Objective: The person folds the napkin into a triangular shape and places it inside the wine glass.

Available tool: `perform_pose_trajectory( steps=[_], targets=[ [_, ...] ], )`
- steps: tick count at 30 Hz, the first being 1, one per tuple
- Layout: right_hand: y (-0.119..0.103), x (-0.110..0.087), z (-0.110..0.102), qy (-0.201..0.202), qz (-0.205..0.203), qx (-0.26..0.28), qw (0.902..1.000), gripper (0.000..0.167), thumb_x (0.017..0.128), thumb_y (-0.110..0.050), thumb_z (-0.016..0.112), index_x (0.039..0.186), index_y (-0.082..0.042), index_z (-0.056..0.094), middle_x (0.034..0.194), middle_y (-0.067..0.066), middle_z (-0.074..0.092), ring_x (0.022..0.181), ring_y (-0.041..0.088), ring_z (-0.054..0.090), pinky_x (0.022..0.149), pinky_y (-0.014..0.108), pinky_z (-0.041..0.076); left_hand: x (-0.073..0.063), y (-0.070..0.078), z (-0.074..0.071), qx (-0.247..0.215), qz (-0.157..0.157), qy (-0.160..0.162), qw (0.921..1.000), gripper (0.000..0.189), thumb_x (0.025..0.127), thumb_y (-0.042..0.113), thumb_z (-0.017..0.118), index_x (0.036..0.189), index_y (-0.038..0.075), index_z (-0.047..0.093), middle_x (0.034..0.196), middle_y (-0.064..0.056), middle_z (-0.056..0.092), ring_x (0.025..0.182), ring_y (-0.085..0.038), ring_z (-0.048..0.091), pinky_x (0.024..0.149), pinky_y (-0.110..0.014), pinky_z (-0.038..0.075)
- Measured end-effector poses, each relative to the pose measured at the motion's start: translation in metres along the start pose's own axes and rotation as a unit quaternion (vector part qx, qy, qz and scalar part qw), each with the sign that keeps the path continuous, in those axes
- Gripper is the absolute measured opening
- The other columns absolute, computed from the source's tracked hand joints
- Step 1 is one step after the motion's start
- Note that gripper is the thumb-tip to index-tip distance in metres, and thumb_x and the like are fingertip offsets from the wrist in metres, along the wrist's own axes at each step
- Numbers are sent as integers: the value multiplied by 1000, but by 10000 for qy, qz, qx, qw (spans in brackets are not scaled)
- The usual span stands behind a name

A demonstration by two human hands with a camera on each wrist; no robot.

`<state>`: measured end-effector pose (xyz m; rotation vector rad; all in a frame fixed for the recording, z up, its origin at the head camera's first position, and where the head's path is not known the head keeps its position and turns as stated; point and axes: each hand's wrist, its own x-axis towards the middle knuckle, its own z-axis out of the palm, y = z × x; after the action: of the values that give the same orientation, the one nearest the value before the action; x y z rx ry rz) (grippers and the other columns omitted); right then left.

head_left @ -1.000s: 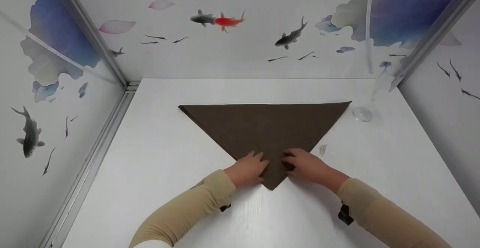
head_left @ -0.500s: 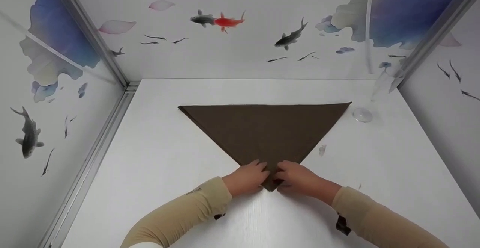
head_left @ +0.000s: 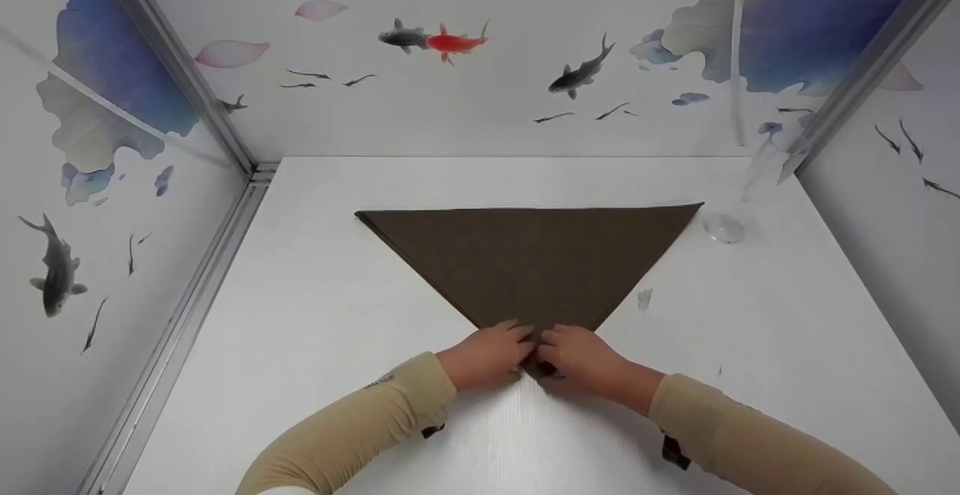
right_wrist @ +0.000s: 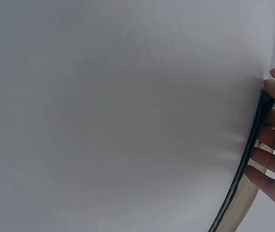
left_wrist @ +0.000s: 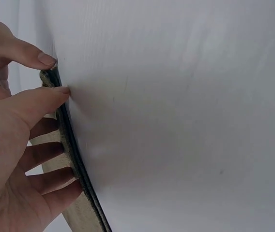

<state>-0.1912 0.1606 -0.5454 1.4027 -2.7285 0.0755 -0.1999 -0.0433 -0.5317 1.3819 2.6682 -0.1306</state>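
Two tan long sleeves are extending from seven and five o'clock, and between them a strip of the smooth white counter is showing at six o'clock. The person's left hand and right hand are lying just beside each other, both pinching the near end of a dark brown, triangular fabric cloth; in the wrist views, thumbs are pressing one side of its edge while fingers are backing the other.

The cloth is lying on the counter, its narrow tip pointing to six o'clock, partly hidden by the hands. Its sides are running out to sharp corners at ten and two o'clock, and its long far edge is lying nearly straight. The fabric is looking matt and mostly flat, with layers showing along the left side.

White surface is stretching broadly toward nine o'clock, up to a grey metal rail, and toward three o'clock past a small grey smudge. Just beside the two o'clock corner, a clear round-based object is standing. Beyond a narrower band at twelve, a white fish-patterned back panel is closing off the counter.
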Motion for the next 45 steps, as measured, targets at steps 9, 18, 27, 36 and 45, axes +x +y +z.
perform_pose_trajectory(
  steps=[9, 18, 27, 36, 45],
  targets=[
    [-6, 2, -5, 139, -1063, -509, 9929, 22, 86, -15, 76, 108, -12, 72, 97, 2, 64, 82, 14, 62, 71, 24, 53, 0, 0, -2, -271, -149, 9, 9995, 41, 95, 28, 66, 132, 12, 61, 140, -9, 51, 131, -28, 46, 103, -33, 41],
    [0, 1, -3, 841, -1650, -773, 9797, 23, 83, -14, 79, 104, -8, 74, 97, 3, 67, 81, 12, 65, 72, 20, 53, 2, 0, 1, -191, -39, 405, 9990, 32, 91, 28, 71, 120, 15, 68, 129, -6, 60, 121, -23, 54, 96, -30, 46],
    [2, 1, -4, 999, -1498, 89, 9836, 24, 80, -9, 80, 104, -6, 74, 94, 3, 70, 81, 12, 67, 72, 21, 54, 3, 2, 0, -453, 80, 777, 9959, 14, 85, 24, 77, 97, 18, 73, 100, 2, 66, 91, -14, 61, 78, -25, 50],
    [4, 0, -4, 994, -609, 1335, 9842, 23, 85, -2, 74, 106, -6, 64, 101, 3, 71, 89, 12, 68, 76, 25, 54, 8, 4, -3, -773, -563, 621, 9935, 5, 92, 16, 69, 90, 15, 73, 85, 1, 62, 78, -12, 55, 68, -24, 47],
    [4, -1, 0, 1100, -89, 1132, 9874, 16, 86, -6, 74, 101, -8, 68, 91, 3, 69, 82, 15, 66, 72, 27, 54, 8, 6, -4, -782, -604, 650, 9930, 14, 96, 22, 64, 94, 16, 76, 85, -1, 62, 77, -14, 55, 68, -26, 48]
  ],
)
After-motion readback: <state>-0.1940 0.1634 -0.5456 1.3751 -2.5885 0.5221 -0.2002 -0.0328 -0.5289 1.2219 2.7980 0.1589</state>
